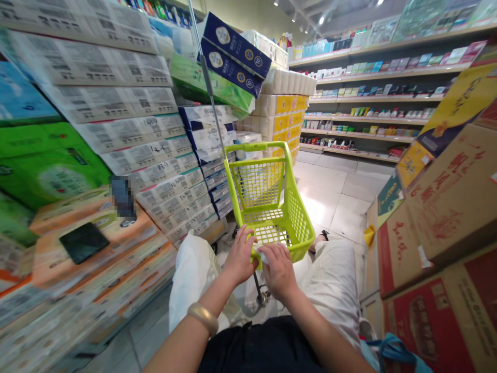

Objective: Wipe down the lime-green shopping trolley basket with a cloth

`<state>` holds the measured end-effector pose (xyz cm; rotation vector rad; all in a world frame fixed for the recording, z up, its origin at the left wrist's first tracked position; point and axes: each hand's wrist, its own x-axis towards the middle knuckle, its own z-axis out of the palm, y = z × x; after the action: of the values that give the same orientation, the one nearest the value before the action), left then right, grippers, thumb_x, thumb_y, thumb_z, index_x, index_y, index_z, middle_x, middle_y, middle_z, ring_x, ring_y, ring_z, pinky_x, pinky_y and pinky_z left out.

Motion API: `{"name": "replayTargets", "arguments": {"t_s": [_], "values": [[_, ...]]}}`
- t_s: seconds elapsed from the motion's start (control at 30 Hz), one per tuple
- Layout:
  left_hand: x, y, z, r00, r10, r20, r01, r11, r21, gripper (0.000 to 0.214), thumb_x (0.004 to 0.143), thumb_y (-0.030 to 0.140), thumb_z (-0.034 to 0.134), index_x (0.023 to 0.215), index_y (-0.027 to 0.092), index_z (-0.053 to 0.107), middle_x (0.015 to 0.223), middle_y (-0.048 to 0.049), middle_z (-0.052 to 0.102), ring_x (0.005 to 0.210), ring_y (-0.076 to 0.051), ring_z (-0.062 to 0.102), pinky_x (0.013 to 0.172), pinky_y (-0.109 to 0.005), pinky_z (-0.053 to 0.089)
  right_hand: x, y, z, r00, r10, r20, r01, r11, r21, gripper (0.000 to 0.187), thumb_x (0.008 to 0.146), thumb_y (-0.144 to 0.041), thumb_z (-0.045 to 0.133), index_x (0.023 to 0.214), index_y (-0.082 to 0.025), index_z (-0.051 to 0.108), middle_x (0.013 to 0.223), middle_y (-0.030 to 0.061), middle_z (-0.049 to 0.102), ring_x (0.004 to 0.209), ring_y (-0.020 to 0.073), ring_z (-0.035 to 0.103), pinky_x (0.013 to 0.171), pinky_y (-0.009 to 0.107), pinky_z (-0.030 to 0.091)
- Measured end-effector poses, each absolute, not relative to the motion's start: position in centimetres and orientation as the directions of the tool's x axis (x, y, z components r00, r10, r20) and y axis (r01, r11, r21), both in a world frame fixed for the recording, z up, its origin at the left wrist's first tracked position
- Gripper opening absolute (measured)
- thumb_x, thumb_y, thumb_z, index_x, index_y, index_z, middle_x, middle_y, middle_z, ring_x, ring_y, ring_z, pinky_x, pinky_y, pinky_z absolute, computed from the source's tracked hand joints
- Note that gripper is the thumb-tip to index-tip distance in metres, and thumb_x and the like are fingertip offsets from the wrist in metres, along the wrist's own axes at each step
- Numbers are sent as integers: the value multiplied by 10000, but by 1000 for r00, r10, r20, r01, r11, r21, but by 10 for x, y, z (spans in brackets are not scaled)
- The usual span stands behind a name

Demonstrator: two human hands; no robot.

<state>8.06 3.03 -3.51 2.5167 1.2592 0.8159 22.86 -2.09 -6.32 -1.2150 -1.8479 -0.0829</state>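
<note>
A lime-green plastic shopping basket on wheels (298,225) stands on the tiled floor right in front of my knees, with a metal pull rod (205,77) rising from it. My left hand (239,256), a gold bangle on its wrist, grips the basket's near rim. Beside it my right hand (278,270) is closed on the same rim, with a small white scrap under its fingers. The basket looks empty inside.
Stacked packs of tissue and toilet paper (128,124) fill the left side, with a dark phone (83,242) lying on an orange pack. Cardboard cartons (438,217) are piled at right. Stocked shelves (368,98) line the far wall beyond the tiled aisle (341,191).
</note>
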Motion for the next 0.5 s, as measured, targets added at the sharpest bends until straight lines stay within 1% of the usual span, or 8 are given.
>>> {"name": "replayTargets", "arguments": {"t_s": [0.07, 0.13, 0.2, 0.27, 0.33, 0.4, 0.43, 0.5], "values": [[80, 30, -34, 484, 787, 383, 676, -614, 407, 453, 608, 57, 581, 1032, 202, 510, 1316, -122, 452, 1426, -335, 205, 1133, -573, 304, 248, -18, -64, -47, 698, 715, 788, 465, -402, 357, 819, -102, 422, 1139, -209, 540, 1077, 75, 608, 1049, 222, 522, 1007, 412, 335], [80, 29, -34, 485, 786, 383, 683, -614, 395, 443, 610, 60, 585, 1022, 203, 509, 1313, -116, 453, 1425, -332, 208, 1138, -561, 305, 275, -12, -66, 83, 671, 737, 821, 373, -432, 336, 837, -118, 415, 1136, -203, 541, 1057, 84, 607, 1038, 238, 521, 989, 436, 345], [82, 28, -33, 484, 791, 374, 694, -607, 387, 432, 614, 64, 587, 1016, 199, 508, 1307, -116, 453, 1424, -332, 209, 1140, -553, 306, 292, -8, -67, 193, 646, 739, 835, 287, -469, 315, 842, -137, 418, 1124, -202, 546, 1038, 85, 605, 1029, 250, 515, 989, 466, 341], [84, 27, -34, 477, 800, 363, 705, -595, 385, 426, 619, 64, 583, 1018, 193, 509, 1311, -121, 448, 1426, -333, 204, 1143, -548, 305, 290, -7, -67, 248, 637, 730, 833, 244, -496, 312, 836, -138, 418, 1114, -196, 548, 1027, 86, 604, 1028, 254, 509, 1004, 488, 323], [85, 27, -34, 471, 804, 364, 707, -590, 390, 424, 623, 60, 580, 1021, 189, 510, 1319, -124, 441, 1429, -330, 197, 1145, -545, 301, 269, -12, -65, 216, 660, 720, 824, 273, -497, 333, 820, -117, 415, 1118, -188, 546, 1032, 86, 604, 1033, 245, 508, 1026, 487, 303], [84, 28, -35, 472, 801, 370, 696, -595, 402, 456, 610, 41, 574, 1034, 193, 508, 1329, -123, 436, 1433, -324, 190, 1140, -550, 304, 240, -18, -62, 67, 702, 709, 804, 382, -455, 364, 798, -96, 427, 1127, -198, 546, 1046, 76, 606, 1039, 229, 513, 1044, 461, 290], [83, 28, -36, 474, 799, 370, 688, -599, 410, 483, 595, 28, 571, 1043, 197, 506, 1333, -122, 436, 1435, -323, 189, 1135, -557, 307, 229, -21, -61, -20, 710, 704, 786, 447, -428, 381, 787, -89, 434, 1131, -208, 547, 1066, 71, 606, 1053, 222, 514, 1056, 448, 280], [81, 29, -36, 480, 796, 370, 674, -604, 425, 515, 578, 16, 567, 1053, 202, 504, 1333, -123, 439, 1434, -328, 190, 1125, -573, 311, 219, -24, -59, -139, 710, 690, 753, 528, -392, 398, 786, -92, 447, 1150, -219, 545, 1100, 63, 608, 1065, 210, 517, 1044, 410, 300]]}}
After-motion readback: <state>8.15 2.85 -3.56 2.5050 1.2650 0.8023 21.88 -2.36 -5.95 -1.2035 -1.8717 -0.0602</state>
